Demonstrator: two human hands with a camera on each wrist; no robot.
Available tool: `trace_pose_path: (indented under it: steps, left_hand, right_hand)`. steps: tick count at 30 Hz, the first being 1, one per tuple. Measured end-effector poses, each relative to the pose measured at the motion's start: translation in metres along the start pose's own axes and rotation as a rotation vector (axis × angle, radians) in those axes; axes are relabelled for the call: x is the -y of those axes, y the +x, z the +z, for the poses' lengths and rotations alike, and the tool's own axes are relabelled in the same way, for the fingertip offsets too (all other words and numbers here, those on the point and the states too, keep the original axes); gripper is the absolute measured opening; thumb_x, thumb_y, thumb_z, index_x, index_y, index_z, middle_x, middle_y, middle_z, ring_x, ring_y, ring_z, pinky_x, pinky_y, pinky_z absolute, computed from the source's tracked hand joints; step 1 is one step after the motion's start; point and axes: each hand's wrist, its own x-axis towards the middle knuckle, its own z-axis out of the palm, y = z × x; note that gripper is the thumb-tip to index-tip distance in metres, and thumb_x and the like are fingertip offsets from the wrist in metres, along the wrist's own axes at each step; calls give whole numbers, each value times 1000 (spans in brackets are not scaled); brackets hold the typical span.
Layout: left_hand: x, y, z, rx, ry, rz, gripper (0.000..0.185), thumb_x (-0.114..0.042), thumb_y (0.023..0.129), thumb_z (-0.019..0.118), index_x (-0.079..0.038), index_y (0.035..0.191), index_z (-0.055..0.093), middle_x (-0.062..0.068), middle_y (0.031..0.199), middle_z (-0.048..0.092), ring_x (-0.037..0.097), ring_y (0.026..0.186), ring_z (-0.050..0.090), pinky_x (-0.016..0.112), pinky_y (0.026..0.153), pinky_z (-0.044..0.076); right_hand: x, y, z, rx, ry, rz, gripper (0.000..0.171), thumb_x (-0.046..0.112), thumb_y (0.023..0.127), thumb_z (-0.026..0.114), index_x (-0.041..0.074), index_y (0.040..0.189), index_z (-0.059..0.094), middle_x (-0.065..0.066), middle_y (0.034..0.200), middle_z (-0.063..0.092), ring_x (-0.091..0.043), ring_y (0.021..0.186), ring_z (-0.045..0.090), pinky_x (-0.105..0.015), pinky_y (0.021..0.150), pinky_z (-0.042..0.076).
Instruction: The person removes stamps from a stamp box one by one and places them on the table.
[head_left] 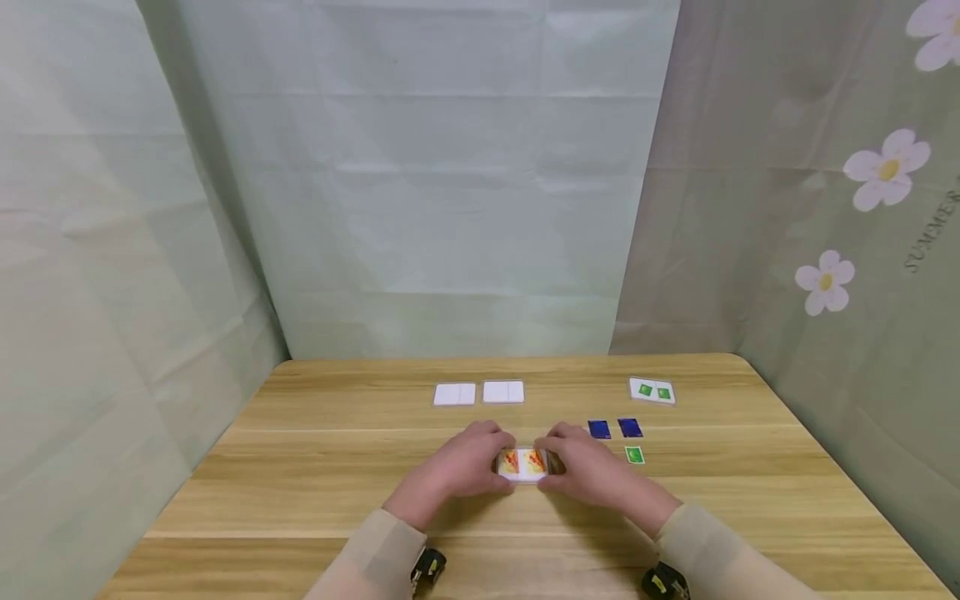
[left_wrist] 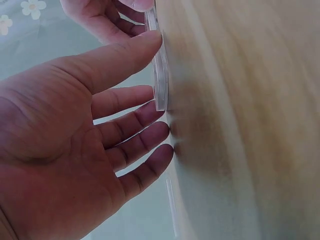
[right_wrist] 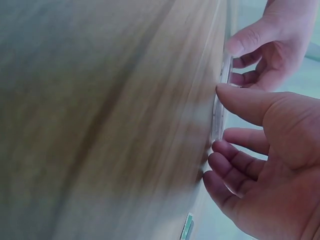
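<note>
A flat clear plastic case (head_left: 523, 477) with two yellow-and-orange picture squares lies low over the wooden table, in front of the person. My left hand (head_left: 467, 463) pinches its left end, thumb on the near edge and index finger on the far edge. The right end is pinched the same way by my right hand (head_left: 589, 468). In the left wrist view the case's thin clear side (left_wrist: 161, 87) shows between thumb and fingers, with the lower fingertips right at the tabletop. From the right wrist, the case (right_wrist: 217, 120) appears edge-on.
Two blank white cases, one left (head_left: 454, 394) and one right (head_left: 503, 392), lie at the table's back. A case with two green squares (head_left: 652, 391) is at back right. Two dark blue squares (head_left: 599, 429) and a loose green square (head_left: 634, 455) lie beyond my right hand. Curtains (head_left: 450, 208) surround the table.
</note>
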Motion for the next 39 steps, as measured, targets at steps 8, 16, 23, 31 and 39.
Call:
trace_pose_path:
  steps: [8,16,23,31,39]
  left_hand:
    - [3,1,3,-15,-7,1,51,-24,87,97,-7,129,75,3,119,66,16,102,56,35,92,53]
    - [3,-1,3,-14,-13,-10,50,-25,86,97,-8,129,75,1,117,65,15,100,55,35,91,53]
    - [2,0,1,-9,-18,-11,52,-27,85,99,-6,125,74,1,112,64,15,98,53,33,87,51]
    - [1,0,1,-1,-25,-17,51,-27,85,99,-6,125,74,0,111,63,15,98,52,32,87,51]
    - [1,1,3,11,-11,-36,53,-33,84,100,-10,123,74,-3,107,60,14,97,51,30,84,49]
  right_hand:
    - [-1,0,0,11,67,39,63,24,85,99,3,139,73,-13,131,65,-27,113,60,-53,96,56]
    - [-1,4,1,18,81,82,56,26,84,99,5,131,75,-10,127,65,-25,110,58,-52,94,55]
    - [-3,5,1,20,86,92,54,28,86,98,7,130,75,-7,126,65,-23,110,58,-51,95,55]
    - [-4,3,0,25,86,55,53,28,88,97,5,130,74,-6,123,65,-24,108,56,-50,92,54]
    - [-1,1,-5,32,99,55,52,29,88,97,5,129,75,-6,123,65,-24,109,57,-52,94,54]
